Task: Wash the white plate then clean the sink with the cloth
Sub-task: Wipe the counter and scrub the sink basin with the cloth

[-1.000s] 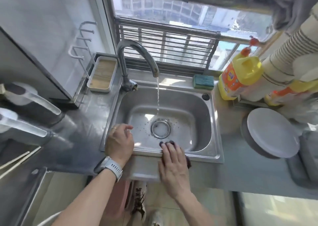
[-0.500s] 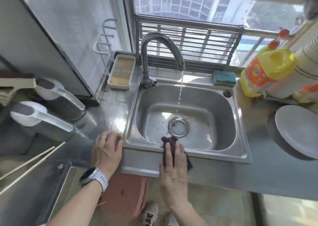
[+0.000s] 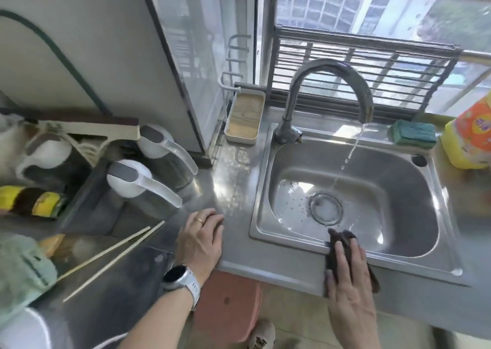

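A steel sink (image 3: 414,173) fills the right half of the view, and a thin stream of water runs from the curved tap (image 3: 326,68) into its drain (image 3: 325,208). My right hand (image 3: 348,277) lies flat on a dark brown cloth (image 3: 334,250), pressing it onto the sink's near rim. My left hand (image 3: 200,238) rests palm down on the steel counter (image 3: 233,186) left of the sink, fingers spread, holding nothing. The white plate is out of view.
A green sponge (image 3: 414,133) and a yellow-orange detergent bottle (image 3: 470,136) stand behind the sink at right. A white tray (image 3: 245,119) sits left of the tap. Two lidded jugs (image 3: 144,186), chopsticks (image 3: 114,253) and a green cloth (image 3: 21,266) occupy the left counter.
The view has swung left, so the white plate has left the frame. My left hand slid from the sink's left rim onto the counter. My right hand stays on the cloth at the near rim.
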Demonstrator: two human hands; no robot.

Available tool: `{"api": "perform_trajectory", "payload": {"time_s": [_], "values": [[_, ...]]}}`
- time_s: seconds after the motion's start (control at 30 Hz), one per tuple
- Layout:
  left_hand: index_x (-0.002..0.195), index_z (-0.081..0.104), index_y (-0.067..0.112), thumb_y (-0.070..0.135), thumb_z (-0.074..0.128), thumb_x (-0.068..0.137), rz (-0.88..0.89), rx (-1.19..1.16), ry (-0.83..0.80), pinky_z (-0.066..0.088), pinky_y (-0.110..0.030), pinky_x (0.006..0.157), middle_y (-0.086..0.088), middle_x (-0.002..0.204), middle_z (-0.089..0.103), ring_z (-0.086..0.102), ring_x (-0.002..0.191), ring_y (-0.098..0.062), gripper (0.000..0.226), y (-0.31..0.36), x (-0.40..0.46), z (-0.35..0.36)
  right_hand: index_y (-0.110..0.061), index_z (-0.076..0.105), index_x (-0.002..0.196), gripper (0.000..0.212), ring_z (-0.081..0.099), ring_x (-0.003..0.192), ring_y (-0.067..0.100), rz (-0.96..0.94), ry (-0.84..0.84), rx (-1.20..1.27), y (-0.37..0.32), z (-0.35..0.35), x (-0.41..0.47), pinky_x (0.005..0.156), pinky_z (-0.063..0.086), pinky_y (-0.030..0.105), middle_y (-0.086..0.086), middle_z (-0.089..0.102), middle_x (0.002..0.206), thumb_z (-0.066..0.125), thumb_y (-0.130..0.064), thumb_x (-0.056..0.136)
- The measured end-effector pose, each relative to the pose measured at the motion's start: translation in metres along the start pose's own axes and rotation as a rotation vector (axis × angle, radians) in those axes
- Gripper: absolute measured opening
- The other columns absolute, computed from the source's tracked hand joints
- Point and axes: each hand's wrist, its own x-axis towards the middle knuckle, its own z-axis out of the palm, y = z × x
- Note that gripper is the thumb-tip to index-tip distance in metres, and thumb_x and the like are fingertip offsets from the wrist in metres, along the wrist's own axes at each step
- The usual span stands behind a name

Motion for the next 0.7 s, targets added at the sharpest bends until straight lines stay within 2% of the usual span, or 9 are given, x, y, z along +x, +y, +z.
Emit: {"api": "perform_trajectory", "payload": {"time_s": [0.07,0.17,0.23,0.3,0.4,0.5,0.57,0.63,0.7], "values": [[0.105,0.078,0.017,0.014,0.078,0.084,-0.007,-0.021,-0.010,0.058,-0.039,0.086,0.003,0.114,0.071,0.064,0.104,-0.021,0.021,-0.002,0.002,-0.002,-0.008,0.042,0.150,0.057,0.022,0.152,0.027,-0.120,-0.041,0.037,-0.035,0.027,0.000,0.121,0.026,0.042,0.006,0.020,0.166,0.051,-0.025,0.097],[0.113,0.074,0.016,0.006,0.070,0.089,-0.070,-0.118,0.004,0.055,-0.034,0.092,0.002,0.115,0.073,0.065,0.105,-0.021,0.026,-0.001,0.008,-0.007,-0.017,0.029,0.157,0.073,0.015,0.154,0.025,-0.496,-0.231,0.027,-0.098,0.068,0.007,0.118,0.033,0.046,0.005,0.015,0.168,0.066,-0.018,0.094],[0.119,0.070,0.016,-0.001,0.059,0.093,-0.128,-0.199,0.042,0.048,-0.027,0.094,0.001,0.118,0.073,0.066,0.108,-0.020,0.032,0.000,0.014,-0.013,-0.023,0.020,0.160,0.069,0.005,0.156,0.021,-0.696,-0.331,0.001,-0.125,0.080,0.030,0.124,0.021,0.042,0.002,0.009,0.169,0.055,-0.023,0.100],[0.120,0.069,0.017,-0.005,0.054,0.093,-0.146,-0.234,0.091,0.048,-0.027,0.096,0.001,0.120,0.072,0.065,0.111,-0.020,0.038,-0.001,0.018,-0.018,-0.025,0.017,0.160,0.063,0.003,0.156,0.018,-0.787,-0.371,-0.010,-0.142,0.088,0.068,0.125,0.015,0.038,0.001,0.008,0.169,0.045,-0.026,0.103],[0.119,0.068,0.018,-0.008,0.054,0.091,-0.132,-0.260,0.135,0.050,-0.034,0.094,0.000,0.120,0.072,0.067,0.110,-0.023,0.041,-0.001,0.023,-0.022,-0.027,0.019,0.159,0.056,0.008,0.155,0.019,-0.649,-0.330,-0.035,-0.158,0.110,0.138,0.122,0.024,0.042,0.001,0.014,0.168,0.037,-0.029,0.107],[0.119,0.068,0.018,-0.004,0.055,0.094,-0.109,-0.261,0.121,0.053,-0.033,0.090,0.000,0.119,0.072,0.068,0.108,-0.022,0.036,0.004,0.026,-0.026,-0.024,0.018,0.160,0.057,0.005,0.155,0.021,-0.444,-0.315,-0.056,-0.173,0.123,0.180,0.122,0.021,0.044,0.004,0.011,0.168,0.037,-0.031,0.106],[0.119,0.068,0.018,-0.003,0.056,0.094,-0.095,-0.259,0.114,0.051,-0.029,0.090,0.000,0.117,0.072,0.068,0.107,-0.020,0.035,0.006,0.027,-0.026,-0.019,0.020,0.159,0.057,0.007,0.155,0.024,-0.410,-0.266,-0.058,-0.176,0.120,0.162,0.123,0.022,0.046,0.008,0.012,0.168,0.038,-0.029,0.106],[0.118,0.068,0.018,-0.002,0.056,0.094,-0.097,-0.285,0.106,0.047,-0.023,0.092,0.001,0.116,0.071,0.068,0.108,-0.019,0.034,0.007,0.029,-0.028,-0.019,0.021,0.159,0.060,0.012,0.155,0.026,-0.426,-0.254,-0.043,-0.169,0.107,0.106,0.122,0.024,0.044,0.008,0.013,0.168,0.042,-0.027,0.103],[0.117,0.068,0.021,0.001,0.056,0.095,-0.116,-0.295,0.085,0.044,-0.018,0.094,0.005,0.116,0.071,0.066,0.109,-0.016,0.032,0.010,0.032,-0.029,-0.020,0.034,0.155,0.061,0.027,0.151,0.025,-0.521,-0.275,-0.021,-0.156,0.090,0.042,0.118,0.030,0.040,0.008,0.024,0.165,0.050,-0.026,0.097]]}}
